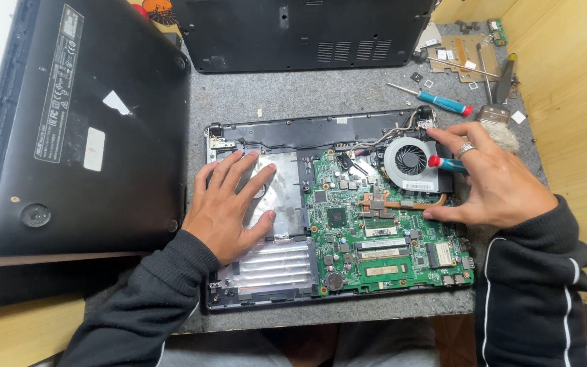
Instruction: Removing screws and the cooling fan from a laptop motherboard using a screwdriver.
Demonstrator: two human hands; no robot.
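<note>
An opened laptop (338,211) lies mid-worktop, cover already off, board (375,224) and fan (410,163) still seated. Left hand (229,204) rests flat, fingers spread, at 9 o'clock; right hand (494,180) grips a screwdriver (446,163) by the fan, 2 o'clock.

You have a single view, from the camera worn on your head, looking steeply down and slightly forward over your own forearms. It sits close to the work: the opened laptop base (338,211) fills the middle of the frame on the grey tabletop (273,95). The left edge cuts off a closed black laptop (76,129), and the right edge shows a wooden wall (572,88).
</note>
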